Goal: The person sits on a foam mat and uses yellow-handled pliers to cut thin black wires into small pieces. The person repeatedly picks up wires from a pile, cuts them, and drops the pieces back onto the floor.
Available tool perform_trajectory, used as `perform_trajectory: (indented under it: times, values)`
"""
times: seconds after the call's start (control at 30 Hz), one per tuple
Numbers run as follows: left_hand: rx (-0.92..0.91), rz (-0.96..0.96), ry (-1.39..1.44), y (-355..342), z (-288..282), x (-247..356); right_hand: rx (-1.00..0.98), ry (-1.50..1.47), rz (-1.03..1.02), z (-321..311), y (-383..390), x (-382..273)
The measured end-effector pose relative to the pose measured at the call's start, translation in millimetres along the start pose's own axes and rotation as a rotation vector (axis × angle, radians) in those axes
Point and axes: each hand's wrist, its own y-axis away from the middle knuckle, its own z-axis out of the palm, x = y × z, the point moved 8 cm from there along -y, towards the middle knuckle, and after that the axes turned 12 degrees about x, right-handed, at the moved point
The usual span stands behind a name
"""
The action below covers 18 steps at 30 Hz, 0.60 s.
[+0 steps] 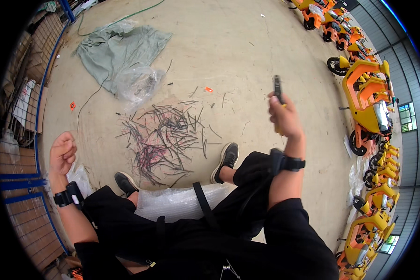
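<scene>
My left hand (63,153) is raised at the left, its fingers curled into a fist. Whatever it may hold is hidden. Close above it ends a thin dark cable (87,101) that runs back to the grey-green sheet; I cannot tell whether the hand touches it. On the right, my right hand (286,117) is wrapped round pliers (277,86) with a dark head and yellow handles, the head pointing away from me. Between the hands, a heap of short cut cable pieces (165,135), mostly dark with some pinkish strands, lies on the floor.
A crumpled grey-green sheet (119,53) and a clear plastic bag (137,86) lie beyond the heap. Bubble wrap (172,203) is beneath me. Blue-framed mesh (21,144) borders the left. Yellow-orange scooters (366,95) line the right. Small orange tags (209,89) dot the floor.
</scene>
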Motion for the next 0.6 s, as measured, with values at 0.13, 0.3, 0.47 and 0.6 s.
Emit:
perform_trajectory:
  times: [0.13,0.3,0.47,0.6]
  values:
    - [0.155,0.043,0.017,-9,-9,-3,0.016,0.099,0.028,-5,-1,8]
    - [0.140,-0.024,0.020,-19,45,-10,-0.351,0.007,0.068,77,33,-9]
    - [0.078,-0.030,0.107,-20,98,-13,-0.733,-0.163,0.100,144,71,-31]
    - [-0.033,-0.032,0.133,-13,147,-15,-0.879,-0.154,0.130,183,95,-26]
